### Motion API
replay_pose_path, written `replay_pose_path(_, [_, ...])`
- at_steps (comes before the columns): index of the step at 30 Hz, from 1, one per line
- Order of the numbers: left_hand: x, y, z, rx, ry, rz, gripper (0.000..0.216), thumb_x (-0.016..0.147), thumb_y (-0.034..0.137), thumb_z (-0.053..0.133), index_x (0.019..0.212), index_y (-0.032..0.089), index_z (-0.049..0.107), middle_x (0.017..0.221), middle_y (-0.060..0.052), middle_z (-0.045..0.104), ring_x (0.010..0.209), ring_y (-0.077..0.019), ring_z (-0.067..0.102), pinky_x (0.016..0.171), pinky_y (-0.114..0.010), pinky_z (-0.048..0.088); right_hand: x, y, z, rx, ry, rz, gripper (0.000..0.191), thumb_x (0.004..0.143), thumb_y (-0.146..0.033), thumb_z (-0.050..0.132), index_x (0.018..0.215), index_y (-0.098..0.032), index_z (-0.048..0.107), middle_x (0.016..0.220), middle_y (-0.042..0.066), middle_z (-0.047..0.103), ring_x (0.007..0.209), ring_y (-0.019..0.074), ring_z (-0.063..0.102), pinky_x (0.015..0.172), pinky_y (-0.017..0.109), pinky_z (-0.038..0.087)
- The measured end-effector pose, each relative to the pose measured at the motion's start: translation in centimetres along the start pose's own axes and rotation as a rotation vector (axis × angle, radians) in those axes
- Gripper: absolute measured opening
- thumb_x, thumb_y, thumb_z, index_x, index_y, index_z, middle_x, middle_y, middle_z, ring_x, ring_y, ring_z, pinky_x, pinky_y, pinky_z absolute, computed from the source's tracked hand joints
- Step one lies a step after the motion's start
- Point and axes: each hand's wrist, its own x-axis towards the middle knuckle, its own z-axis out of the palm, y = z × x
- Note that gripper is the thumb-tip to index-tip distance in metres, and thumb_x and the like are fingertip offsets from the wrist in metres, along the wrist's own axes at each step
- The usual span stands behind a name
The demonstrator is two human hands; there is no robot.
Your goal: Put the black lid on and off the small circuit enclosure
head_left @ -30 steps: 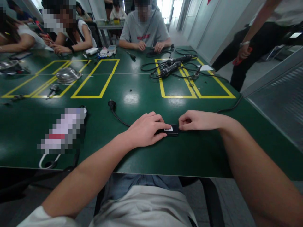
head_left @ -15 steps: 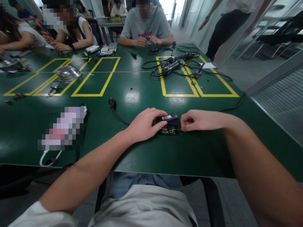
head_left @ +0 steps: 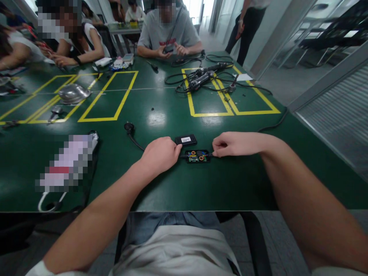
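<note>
Casing [head_left: 197,158], open, lies near me between my hands — circuit parts [head_left: 193,153] exposed. My right hand [head_left: 228,144] pinches the cable [head_left: 211,154] at its right end; my left hand [head_left: 161,155] curls beside the cover [head_left: 185,140], grip hidden. A sharp cable tug could wrench parts loose.

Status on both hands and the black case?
Left hand at cover. Right hand pinching cable. Case open, circuit board exposed. Cover lies beyond, not blocking.
</note>
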Motion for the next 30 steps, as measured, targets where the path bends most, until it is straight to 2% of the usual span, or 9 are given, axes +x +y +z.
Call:
replay_pose_path(4, [0.8, -0.2, 0.1, -0.039, -0.005, -0.041, 0.062, 0.117, 0.051, 0.039, 0.103, 0.014, 0.087, 0.106, -0.019, 0.083, 0.102, -0.0353, 0.081, 0.09, -0.044, 0.062, -0.2, 0.0, -0.2, 0.004, 0.003, 0.016, 0.053, 0.087, -0.074, 0.065, 0.075, -0.023, 0.064, 0.07, 0.0, 0.053, 0.066, 0.0186, 0.049, 0.065, 0.035, 0.038])
replay_pose_path(8, [1.2, -0.5, 0.0, -0.095, 0.019, -0.047, 0.066, 0.116, 0.055, 0.038, 0.098, 0.016, 0.088, 0.103, -0.018, 0.084, 0.098, -0.0358, 0.08, 0.087, -0.046, 0.062, -0.4, 0.2, -0.3, 0.019, 0.002, 0.021, 0.06, 0.087, -0.083, 0.061, 0.075, -0.023, 0.063, 0.07, -0.001, 0.051, 0.065, 0.0181, 0.048, 0.064, 0.035, 0.037])
replay_pose_path(13, [1.1, -0.4, 0.5, -0.106, 0.036, -0.013, 0.058, 0.114, 0.052, 0.047, 0.087, 0.017, 0.084, 0.096, -0.017, 0.08, 0.093, -0.0344, 0.078, 0.084, -0.046, 0.061, -0.3, 0.0, -0.2, 0.008, 0.001, 0.051, 0.059, 0.084, -0.081, 0.065, 0.073, -0.024, 0.063, 0.066, -0.001, 0.05, 0.063, 0.0173, 0.046, 0.062, 0.035, 0.035])
replay_pose_path(16, [1.1, -0.6, 1.2, -0.142, 0.13, 0.028, 0.044, 0.111, 0.048, 0.059, 0.084, 0.018, 0.078, 0.098, -0.014, 0.075, 0.094, -0.0317, 0.075, 0.083, -0.044, 0.059, -0.2, -0.1, -0.1, 0.002, 0.005, 0.06, 0.058, 0.083, -0.08, 0.068, 0.072, -0.024, 0.064, 0.065, -0.002, 0.05, 0.062, 0.017, 0.046, 0.062, 0.034, 0.035])
replay_pose_path(19, [1.4, -1.1, 1.9, -0.258, 0.334, 0.106, 0.024, 0.105, 0.042, 0.073, 0.095, 0.02, 0.074, 0.11, -0.011, 0.074, 0.102, -0.0291, 0.072, 0.088, -0.043, 0.059, -0.1, -0.1, -0.1, 0.009, 0.016, 0.062, 0.059, 0.081, -0.082, 0.069, 0.071, -0.024, 0.063, 0.065, -0.002, 0.049, 0.061, 0.0165, 0.045, 0.061, 0.034, 0.034])
replay_pose_path(21, [1.9, -1.5, 2.4, -0.342, 0.431, 0.19, 0.017, 0.103, 0.038, 0.077, 0.105, 0.021, 0.074, 0.121, -0.01, 0.076, 0.112, -0.0287, 0.071, 0.098, -0.044, 0.059, -0.1, -0.1, -0.1, 0.015, 0.023, 0.058, 0.06, 0.081, -0.083, 0.069, 0.071, -0.025, 0.062, 0.065, -0.003, 0.049, 0.061, 0.0165, 0.045, 0.061, 0.034, 0.035])
replay_pose_path(23, [2.3, -1.8, 2.9, -0.381, 0.429, 0.285, 0.015, 0.103, 0.033, 0.077, 0.114, 0.023, 0.076, 0.13, -0.009, 0.078, 0.12, -0.0287, 0.07, 0.108, -0.047, 0.057, 0.0, -0.1, 0.0, 0.014, 0.036, 0.047, 0.06, 0.081, -0.084, 0.068, 0.071, -0.025, 0.061, 0.065, -0.003, 0.049, 0.062, 0.0168, 0.046, 0.062, 0.034, 0.035])
replay_pose_path(26, [2.7, -2.2, 3.2, -0.384, 0.363, 0.343, 0.018, 0.105, 0.029, 0.075, 0.121, 0.024, 0.079, 0.129, -0.007, 0.082, 0.118, -0.0291, 0.071, 0.11, -0.05, 0.056, 0.1, -0.2, 0.0, 0.015, 0.065, 0.026, 0.062, 0.081, -0.086, 0.067, 0.071, -0.025, 0.061, 0.065, -0.002, 0.05, 0.062, 0.0171, 0.047, 0.063, 0.034, 0.036])
replay_pose_path(30, [2.2, -2.4, 2.8, -0.423, 0.529, 0.365, 0.034, 0.108, 0.034, 0.069, 0.14, 0.024, 0.075, 0.131, -0.009, 0.081, 0.12, -0.0294, 0.068, 0.111, -0.05, 0.054, 0.5, -0.1, 0.2, 0.009, 0.129, 0.015, 0.061, 0.081, -0.085, 0.068, 0.072, -0.024, 0.063, 0.065, -0.002, 0.05, 0.063, 0.0172, 0.046, 0.063, 0.034, 0.035])
